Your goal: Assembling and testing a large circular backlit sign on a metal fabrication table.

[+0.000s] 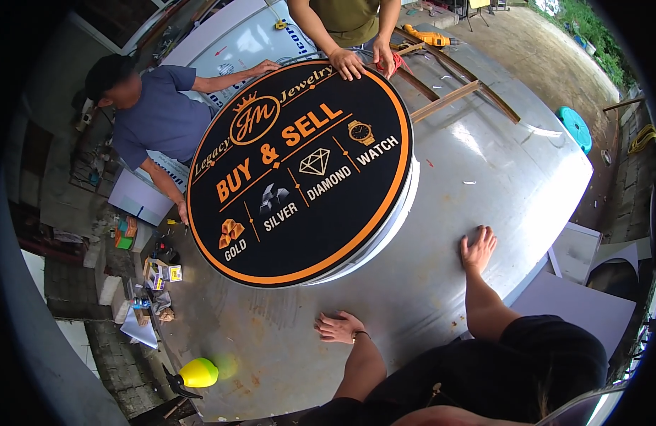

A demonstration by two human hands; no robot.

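Observation:
My left hand [338,327] rests on the grey metal tabletop [413,284], palm down and fingers apart, holding nothing. Further right, my right hand [478,248] also lies on the metal with its fingers spread. Beyond my left hand is a large round sign [306,248], black-faced with an orange border, with a pale side wall showing along its right edge. Neither of my hands touches it. A person in a blue shirt [161,106] has hands at the sign's left and far edges. Another person in an olive shirt [349,21] has one hand on its far rim.
A yellow spray bottle [199,372] with a black head lies at the near-left table edge. Brown metal frame pieces [448,99] and a yellow power tool [429,35] lie at the far right. A teal stool [574,130] and white panels [566,305] are beside the table.

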